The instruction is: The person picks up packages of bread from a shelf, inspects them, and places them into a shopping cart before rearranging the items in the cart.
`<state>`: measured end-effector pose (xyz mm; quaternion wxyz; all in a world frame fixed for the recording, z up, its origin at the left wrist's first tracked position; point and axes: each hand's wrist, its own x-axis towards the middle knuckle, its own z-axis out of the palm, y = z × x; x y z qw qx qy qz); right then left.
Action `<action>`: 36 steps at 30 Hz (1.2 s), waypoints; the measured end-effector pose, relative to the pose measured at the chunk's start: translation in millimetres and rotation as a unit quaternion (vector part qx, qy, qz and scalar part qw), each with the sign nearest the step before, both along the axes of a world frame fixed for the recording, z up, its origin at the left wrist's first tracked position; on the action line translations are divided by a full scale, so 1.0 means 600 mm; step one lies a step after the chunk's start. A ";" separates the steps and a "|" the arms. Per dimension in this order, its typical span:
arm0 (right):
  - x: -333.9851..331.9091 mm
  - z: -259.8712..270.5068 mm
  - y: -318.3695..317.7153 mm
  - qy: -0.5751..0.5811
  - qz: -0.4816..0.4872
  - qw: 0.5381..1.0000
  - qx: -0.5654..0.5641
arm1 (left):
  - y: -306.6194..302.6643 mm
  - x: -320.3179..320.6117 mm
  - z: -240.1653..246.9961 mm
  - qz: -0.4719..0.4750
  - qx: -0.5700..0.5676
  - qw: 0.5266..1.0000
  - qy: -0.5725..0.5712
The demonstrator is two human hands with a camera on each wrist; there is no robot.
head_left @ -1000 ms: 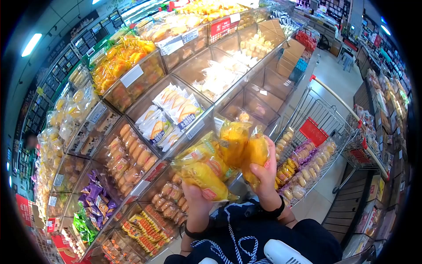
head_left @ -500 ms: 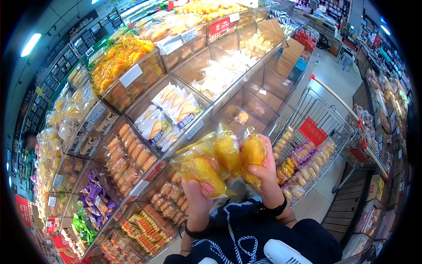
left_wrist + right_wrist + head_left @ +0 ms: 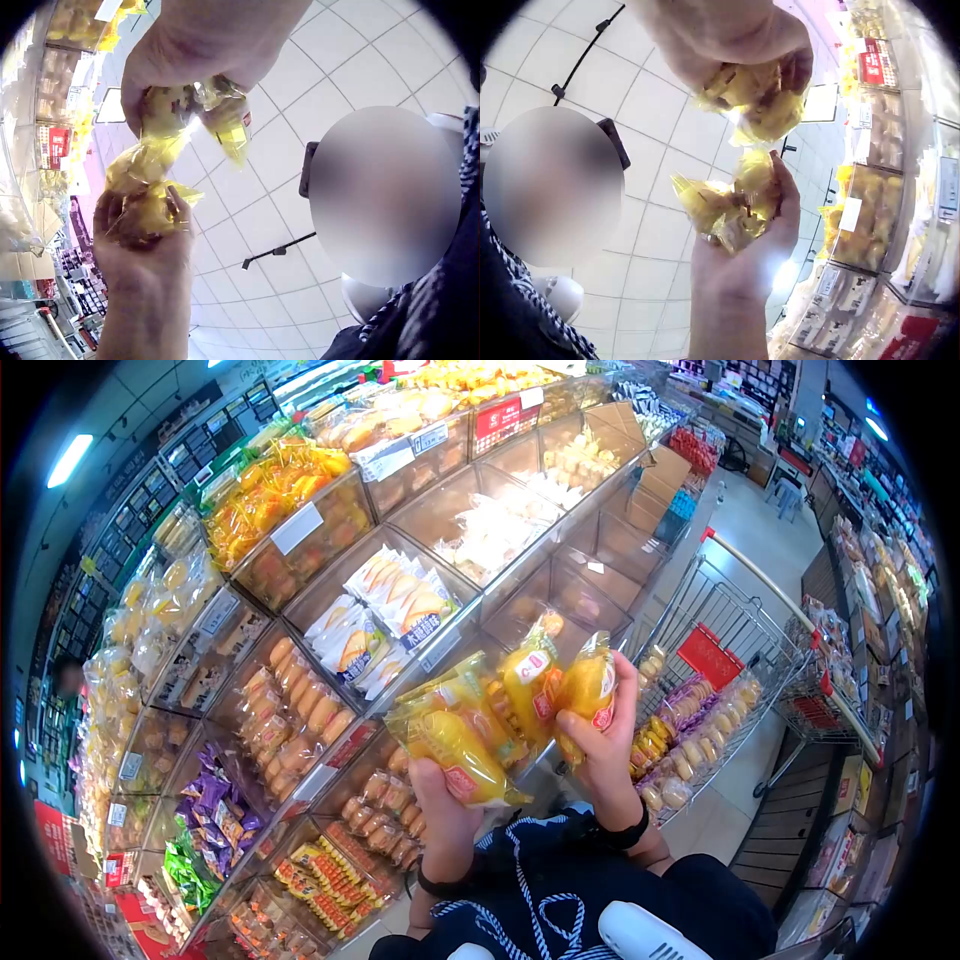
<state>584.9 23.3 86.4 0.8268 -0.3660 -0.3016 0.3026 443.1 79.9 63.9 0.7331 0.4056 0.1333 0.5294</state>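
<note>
In the head view my left hand [image 3: 446,810] grips yellow-wrapped packets [image 3: 455,752], its thumb across the front of the nearest one. My right hand [image 3: 603,755] holds another yellow packet [image 3: 587,685] between thumb and fingers, with a further packet [image 3: 530,678] beside it toward the left hand. Red and white labels show on the wrappers. Both wrist views show the clear yellow wrappers bunched in the two hands, which are close together; how many packets each hand holds I cannot tell.
Clear bins of wrapped baked goods [image 3: 385,610] run along the left and front. A metal shopping cart [image 3: 740,605] stands at the right, with long packs of small cakes [image 3: 690,755] in it. Shelves [image 3: 870,600] line the aisle's far right.
The packets in both hands have tilted, so their red and white labels now show more. The middle and right packets stand slightly apart. My right hand has turned slightly.
</note>
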 end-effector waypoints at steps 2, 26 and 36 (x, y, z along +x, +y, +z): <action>-0.002 0.000 -0.002 -0.014 -0.030 0.999 -0.016 | 0.000 -0.003 -0.006 -0.029 -0.005 1.000 -0.008; 0.000 0.028 -0.022 0.083 0.087 0.992 0.023 | -0.020 -0.001 0.026 0.037 -0.036 0.998 0.018; 0.013 -0.005 -0.020 0.068 0.158 0.985 0.028 | -0.024 0.005 0.033 0.027 -0.037 0.999 0.020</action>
